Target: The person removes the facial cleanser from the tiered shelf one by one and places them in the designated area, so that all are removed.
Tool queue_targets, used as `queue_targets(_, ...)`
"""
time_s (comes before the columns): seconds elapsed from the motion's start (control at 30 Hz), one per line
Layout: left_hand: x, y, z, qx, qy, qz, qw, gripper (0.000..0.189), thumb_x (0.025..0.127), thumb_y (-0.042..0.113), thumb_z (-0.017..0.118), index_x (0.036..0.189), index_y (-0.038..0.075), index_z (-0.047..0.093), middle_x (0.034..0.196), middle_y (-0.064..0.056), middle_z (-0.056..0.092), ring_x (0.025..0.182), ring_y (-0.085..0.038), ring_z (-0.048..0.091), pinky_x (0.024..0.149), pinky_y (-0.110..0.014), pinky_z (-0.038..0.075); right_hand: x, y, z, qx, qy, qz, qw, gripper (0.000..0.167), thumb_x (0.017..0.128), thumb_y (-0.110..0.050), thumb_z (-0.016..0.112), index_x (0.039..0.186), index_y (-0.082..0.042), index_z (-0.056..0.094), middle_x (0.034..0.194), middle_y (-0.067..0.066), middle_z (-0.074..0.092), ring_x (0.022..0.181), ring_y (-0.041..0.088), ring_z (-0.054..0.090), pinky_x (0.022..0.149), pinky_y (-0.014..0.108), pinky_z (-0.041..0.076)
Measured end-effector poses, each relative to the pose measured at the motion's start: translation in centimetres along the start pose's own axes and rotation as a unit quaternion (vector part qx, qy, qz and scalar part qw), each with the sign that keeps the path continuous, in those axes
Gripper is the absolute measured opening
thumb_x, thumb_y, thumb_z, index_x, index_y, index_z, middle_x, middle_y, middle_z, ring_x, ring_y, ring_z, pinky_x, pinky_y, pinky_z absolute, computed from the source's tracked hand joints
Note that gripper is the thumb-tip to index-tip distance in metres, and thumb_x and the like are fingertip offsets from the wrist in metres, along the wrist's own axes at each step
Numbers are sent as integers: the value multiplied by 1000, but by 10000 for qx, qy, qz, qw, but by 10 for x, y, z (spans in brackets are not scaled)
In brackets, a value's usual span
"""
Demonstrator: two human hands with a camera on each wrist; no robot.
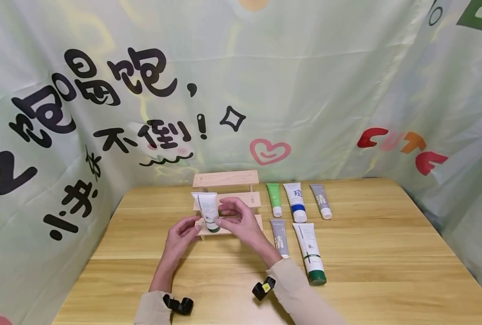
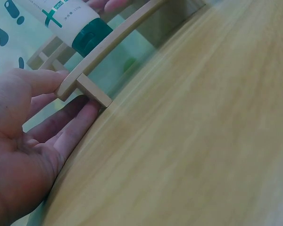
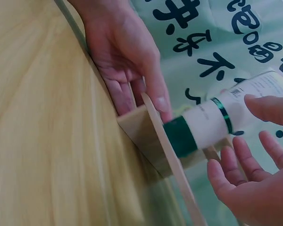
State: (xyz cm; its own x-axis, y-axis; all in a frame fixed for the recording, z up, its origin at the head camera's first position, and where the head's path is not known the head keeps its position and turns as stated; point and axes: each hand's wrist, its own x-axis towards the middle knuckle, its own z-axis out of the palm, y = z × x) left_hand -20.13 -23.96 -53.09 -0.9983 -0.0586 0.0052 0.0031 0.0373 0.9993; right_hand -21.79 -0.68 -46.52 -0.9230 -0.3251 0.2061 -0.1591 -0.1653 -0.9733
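A white tube with a dark green cap (image 1: pixel 208 208) (image 2: pixel 61 14) (image 3: pixel 217 122) stands cap down on the lowest step of a small wooden stepped rack (image 1: pixel 226 178) (image 2: pixel 113 37) (image 3: pixel 141 132). My left hand (image 1: pixel 182 234) (image 2: pixel 23 141) (image 3: pixel 122 52) holds the rack's left end, thumb on the front rail, fingers beside its foot on the table. Just right of the tube is my right hand (image 1: pixel 236 216) (image 3: pixel 254 169), fingers spread and loose, with the index fingertip touching the tube's upper part.
Several tubes lie flat right of the rack: a green one (image 1: pixel 274 198), a white and blue one (image 1: pixel 297 202), two grey ones (image 1: pixel 321 201) (image 1: pixel 280 238), and a long white one with a green cap (image 1: pixel 311 253). Printed cloth walls surround the wooden table (image 1: pixel 387 253).
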Motion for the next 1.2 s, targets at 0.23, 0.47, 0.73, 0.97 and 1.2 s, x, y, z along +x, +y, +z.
queue_targets(0.23, 0, -1, 0, -70, -48, 49, 10000, 37, 97, 10, 73, 132, 2, 65, 128, -21, 62, 102, -21, 68, 84, -37, 63, 6, 7, 13, 143, 190, 18, 9997, 50, 85, 7, 78, 131, 0, 58, 122, 20, 64, 115, 34, 62, 105, 45, 53)
queue_targets(0.47, 1, 0, 1, -56, -64, 47, 10000, 36, 97, 10, 73, 131, 2, 65, 129, -21, 63, 102, -21, 68, 85, -37, 63, 6, 12, 18, -8, 300, 127, 9995, 44, 85, 4, 80, 125, 0, 62, 121, 17, 66, 113, 30, 63, 101, 39, 56)
queue_targets(0.73, 0, -1, 0, -81, -12, 53, 10000, 36, 97, 9, 72, 132, 2, 65, 128, -21, 63, 101, -20, 69, 84, -36, 63, 6, 15, 20, -286, 413, 91, 9987, 40, 87, -2, 81, 123, -1, 64, 117, 15, 67, 109, 27, 65, 97, 36, 58)
queue_targets(0.97, 0, -1, -1, -56, -44, 18, 10000, 39, 97, 11, 73, 133, 2, 64, 131, -20, 62, 105, -22, 68, 86, -36, 62, 4, 12, 19, -388, 544, 100, 9977, 40, 88, -7, 81, 124, -1, 64, 116, 13, 69, 107, 27, 67, 95, 35, 58)
queue_targets(1.2, 1, -1, -1, -90, -90, 5, 9999, 39, 96, 11, 74, 133, 2, 64, 128, -22, 62, 104, -23, 68, 86, -37, 63, 0, 4, 16, -681, 579, 187, 9958, 41, 90, -11, 80, 126, -4, 63, 117, 12, 68, 107, 26, 66, 97, 36, 57)
